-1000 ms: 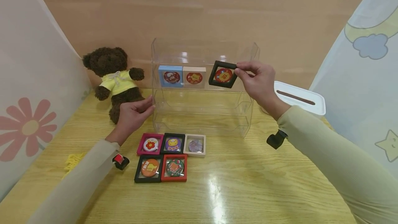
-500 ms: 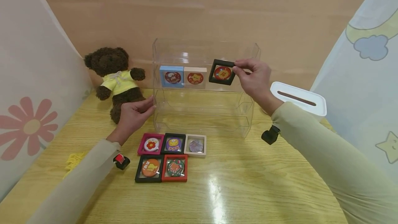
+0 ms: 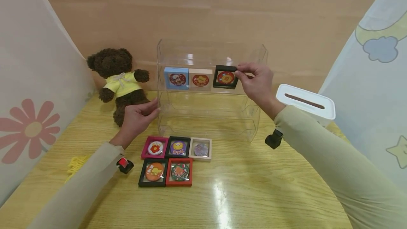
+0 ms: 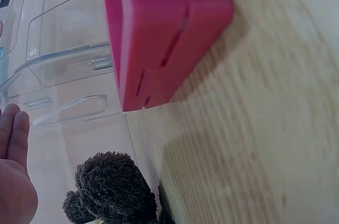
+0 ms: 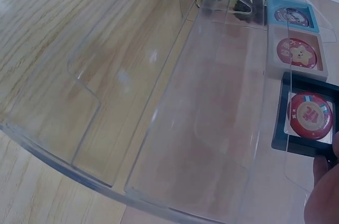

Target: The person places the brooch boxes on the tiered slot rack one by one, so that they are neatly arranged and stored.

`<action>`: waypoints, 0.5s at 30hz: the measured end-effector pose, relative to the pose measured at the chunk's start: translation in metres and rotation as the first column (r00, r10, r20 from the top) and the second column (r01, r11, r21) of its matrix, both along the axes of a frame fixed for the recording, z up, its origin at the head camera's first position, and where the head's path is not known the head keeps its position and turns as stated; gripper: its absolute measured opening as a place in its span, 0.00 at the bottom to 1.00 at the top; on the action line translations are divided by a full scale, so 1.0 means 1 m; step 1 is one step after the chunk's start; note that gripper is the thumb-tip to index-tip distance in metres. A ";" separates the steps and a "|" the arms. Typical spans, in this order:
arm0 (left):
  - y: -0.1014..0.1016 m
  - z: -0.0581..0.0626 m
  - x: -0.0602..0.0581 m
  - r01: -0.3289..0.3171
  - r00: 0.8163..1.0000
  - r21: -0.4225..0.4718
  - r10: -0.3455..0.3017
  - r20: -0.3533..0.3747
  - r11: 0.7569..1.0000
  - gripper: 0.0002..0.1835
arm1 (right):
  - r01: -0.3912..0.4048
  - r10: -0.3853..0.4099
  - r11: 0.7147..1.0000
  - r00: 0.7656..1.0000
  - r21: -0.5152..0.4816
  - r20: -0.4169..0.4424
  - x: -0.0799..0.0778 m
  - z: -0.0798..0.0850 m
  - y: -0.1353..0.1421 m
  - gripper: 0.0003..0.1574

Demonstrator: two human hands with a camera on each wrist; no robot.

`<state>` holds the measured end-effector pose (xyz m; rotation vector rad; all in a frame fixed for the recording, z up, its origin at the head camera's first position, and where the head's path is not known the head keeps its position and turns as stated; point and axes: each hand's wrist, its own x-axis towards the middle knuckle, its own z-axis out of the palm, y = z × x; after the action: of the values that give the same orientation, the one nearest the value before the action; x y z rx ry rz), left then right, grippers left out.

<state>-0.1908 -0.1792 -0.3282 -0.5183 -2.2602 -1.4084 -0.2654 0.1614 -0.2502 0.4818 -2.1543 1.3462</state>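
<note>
Watching remotely, I see the right hand [image 3: 256,81] pinching a square black red-badged frame [image 3: 226,77]. The left hand [image 3: 136,118], fingers straight, touches the clear plastic rack [image 3: 206,109].

Left sleeve [image 3: 84,186] and right sleeve [image 3: 330,158]: long, beige, creased near the ends. A small black unit [image 3: 127,168], marked by a red patch [image 3: 122,162], is mounted at the left sleeve's end; a black block [image 3: 273,140] is mounted at the right one's. Left hand [image 3: 135,121] and right hand [image 3: 257,83] are left bare.
</note>
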 end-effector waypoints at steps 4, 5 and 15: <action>0.000 -0.001 -0.001 0.005 1.000 0.004 -0.005 0.006 1.000 0.17 | 0.014 -0.013 1.000 1.000 0.027 -0.025 -0.001 -0.003 -0.001 0.07; 0.000 -0.001 -0.001 0.006 1.000 0.005 -0.006 0.007 1.000 0.17 | 0.021 -0.020 0.999 0.999 0.035 -0.033 -0.001 -0.003 -0.002 0.07; -0.001 -0.003 -0.002 0.008 1.000 0.006 -0.008 -0.009 1.000 0.17 | 0.016 -0.013 0.999 0.999 0.047 -0.052 -0.001 -0.009 -0.005 0.07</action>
<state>-0.1927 -0.1803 -0.3312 -0.5311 -2.2485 -1.4134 -0.2669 0.1568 -0.2596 0.5129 -2.1479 1.2641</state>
